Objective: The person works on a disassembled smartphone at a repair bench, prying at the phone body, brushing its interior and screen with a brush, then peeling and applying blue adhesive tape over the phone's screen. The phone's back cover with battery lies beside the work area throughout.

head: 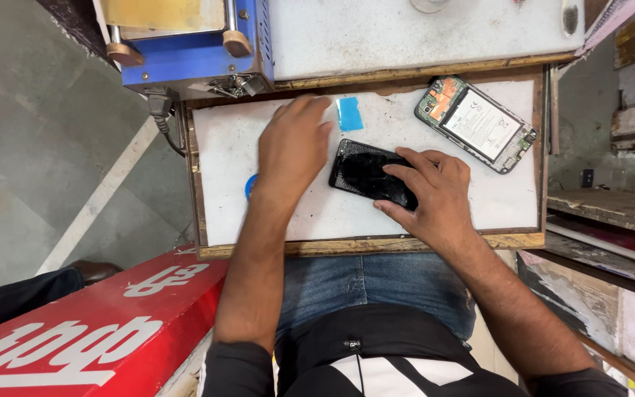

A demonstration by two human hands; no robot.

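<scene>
Our right hand (pixel 435 192) presses flat on the cracked black screen (pixel 365 173) at the middle of the white board (pixel 222 213); our left hand (pixel 293 147), released, reaches toward the blue film (pixel 349 114). We judge steady, even pressure prevents slipping.

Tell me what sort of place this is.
Most likely a small phone repair stall. An opened phone with its battery and circuit board exposed lies on the worn white wood-framed work tray, the right hand presses a black glass phone screen panel, and a blue metal bench machine stands behind.
</scene>
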